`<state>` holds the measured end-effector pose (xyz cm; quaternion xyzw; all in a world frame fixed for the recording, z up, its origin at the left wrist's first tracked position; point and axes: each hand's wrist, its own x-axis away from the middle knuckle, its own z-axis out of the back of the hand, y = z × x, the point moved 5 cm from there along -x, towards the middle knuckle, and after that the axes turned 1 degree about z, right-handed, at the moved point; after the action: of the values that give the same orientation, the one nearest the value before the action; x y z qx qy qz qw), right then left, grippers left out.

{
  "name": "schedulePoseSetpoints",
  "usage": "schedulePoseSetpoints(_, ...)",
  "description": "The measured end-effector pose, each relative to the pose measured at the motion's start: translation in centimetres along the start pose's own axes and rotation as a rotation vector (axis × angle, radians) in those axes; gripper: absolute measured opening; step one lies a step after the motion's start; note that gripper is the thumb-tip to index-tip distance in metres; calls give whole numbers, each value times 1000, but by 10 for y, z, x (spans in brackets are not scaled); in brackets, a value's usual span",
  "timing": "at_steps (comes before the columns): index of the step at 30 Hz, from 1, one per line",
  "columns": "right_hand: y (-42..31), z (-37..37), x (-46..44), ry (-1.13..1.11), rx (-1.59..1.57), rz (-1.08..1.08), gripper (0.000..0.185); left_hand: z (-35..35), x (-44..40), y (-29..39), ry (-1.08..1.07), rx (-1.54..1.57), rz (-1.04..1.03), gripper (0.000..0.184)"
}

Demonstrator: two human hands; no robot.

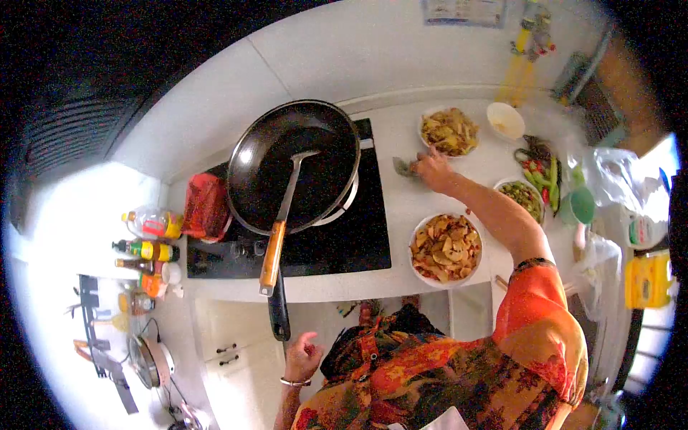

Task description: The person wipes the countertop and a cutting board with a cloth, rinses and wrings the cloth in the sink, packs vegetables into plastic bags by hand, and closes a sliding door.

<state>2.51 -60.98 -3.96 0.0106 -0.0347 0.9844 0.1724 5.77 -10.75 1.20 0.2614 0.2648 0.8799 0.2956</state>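
Observation:
My right hand (432, 170) reaches over the white counter, its fingers closed on a small grey-green cloth (403, 167). Just behind it stands a bowl of yellowish cooked food (450, 131). A bowl of sliced food with red bits (446, 249) is on the near side of my right forearm. My left hand (304, 357) hangs low in front of the counter with curled fingers, and nothing shows in them. Above it is the black handle of a wok (265, 161). A spatula with a wooden handle (273, 254) rests in the wok, on the black cooktop (358, 247).
Right of my forearm are a bowl of chopped greens (521, 197), a pale bowl (506, 120), peppers (550, 175) and plastic bags (616, 172). At the left are a red package (204, 208), bottles (147, 250) and a knife rack (89, 315).

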Motion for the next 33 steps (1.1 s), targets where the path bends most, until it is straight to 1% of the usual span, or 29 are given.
schedulePoseSetpoints(1, -2, 12, 9, 65, 50, 6, 39, 4, -4, 0, -17, 1, -27, 29)
schedulePoseSetpoints(2, -2, 21, 16, 64, 65, -25, 39, 5, -9, 1, -69, 26, -23, 30)
schedulePoseSetpoints(4, -7, 67, 37, 430, 63, -52, 37, 7, -17, 0, -143, 52, -47, 30)
schedulePoseSetpoints(5, -6, 83, 49, 427, 85, -77, 37, 7, -20, 0, -169, 20, -112, 31)
schedulePoseSetpoints(6, -5, 103, 64, 455, 12, -107, 35, 5, -22, 1, -195, -8, -176, 31)
schedulePoseSetpoints(7, -7, 122, 81, 480, -64, -136, 34, 4, -22, -2, -216, 2, -196, 31)
schedulePoseSetpoints(8, -14, 137, 101, 475, -47, -158, 34, 4, -23, -5, -238, 8, -210, 31)
schedulePoseSetpoints(10, -27, 175, 154, 661, -159, -260, 32, 0, -21, -1, -274, 55, -262, 31)
schedulePoseSetpoints(11, -51, 203, 177, 644, -100, -376, 33, -3, -24, -4, -298, 57, -288, 31)
schedulePoseSetpoints(13, -67, 220, 229, 758, -90, -472, 33, -17, -28, -9, -353, 94, -365, 31)
schedulePoseSetpoints(15, -84, 227, 283, 775, -78, -638, 32, -17, -26, 8, -412, 61, -418, 30)
schedulePoseSetpoints(17, -110, 236, 339, 815, -33, -730, 28, -30, -21, 22, -554, 44, -438, 29)
schedulePoseSetpoints(18, -115, 233, 367, 785, 2, -808, 28, -38, -20, 32, -580, 67, -513, 29)
schedulePoseSetpoints(20, -124, 222, 425, 755, 54, -930, 29, -53, -13, 57, -655, 56, -589, 30)
schedulePoseSetpoints(22, -135, 217, 477, 736, 71, -1067, 23, -63, 2, 80, -733, 79, -673, 31)
schedulePoseSetpoints(23, -136, 204, 499, 741, 71, -1103, 23, -69, 5, 93, -758, 57, -690, 31)
schedulePoseSetpoints(25, -127, 170, 549, 852, -321, -1263, 18, -80, 19, 120, -824, 29, -753, 31)
schedulePoseSetpoints(26, -120, 151, 572, 909, -384, -1264, 13, -85, 26, 133, -872, 38, -771, 32)
schedulePoseSetpoints(27, -112, 128, 591, 922, -386, -1283, 13, -93, 32, 146, -884, 21, -783, 32)
schedulePoseSetpoints(29, -92, 76, 637, 1153, -694, -1301, 14, -124, 52, 172, -981, 0, -857, 32)
schedulePoseSetpoints(30, -84, 52, 649, 1279, -979, -1325, 17, -138, 60, 186, -1030, -6, -895, 33)
schedulePoseSetpoints(31, -74, 26, 666, 1295, -984, -1339, 17, -153, 67, 200, -1041, -25, -902, 33)
schedulePoseSetpoints(33, -47, -33, 703, 1469, -1155, -1265, 23, -190, 90, 233, -1173, -44, -926, 33)
